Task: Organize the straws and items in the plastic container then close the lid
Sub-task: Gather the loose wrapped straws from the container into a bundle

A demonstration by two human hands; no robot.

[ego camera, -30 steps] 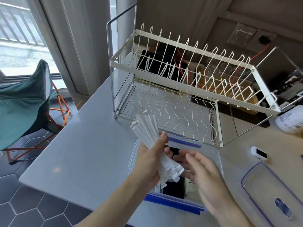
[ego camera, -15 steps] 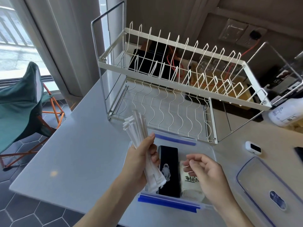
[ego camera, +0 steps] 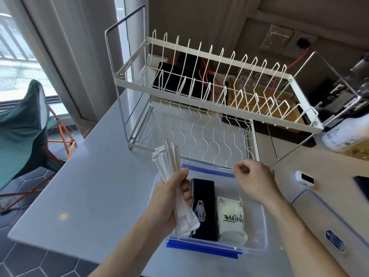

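My left hand (ego camera: 169,198) grips a bundle of white paper-wrapped straws (ego camera: 168,158) over the left side of a clear plastic container (ego camera: 262,226) with blue latches. Inside the container lie a black rectangular case (ego camera: 203,208) with a printed figure and a white tissue pack (ego camera: 231,218) marked MINI. My right hand (ego camera: 253,178) hovers above the container's far right corner with its fingers curled and nothing in them. The container's clear lid (ego camera: 327,226) with a blue vent lies flat on the counter to the right.
A two-tier white wire dish rack (ego camera: 209,92) stands just behind the container. A small white device (ego camera: 304,177) and a white bottle (ego camera: 347,134) sit at the right. The counter's left edge drops to a tiled floor with a green folding chair (ego camera: 22,128).
My right hand has lifted away from the straws and moved up and right over the container's far edge. The left hand keeps its grip on the bundle. The items inside have come into view.
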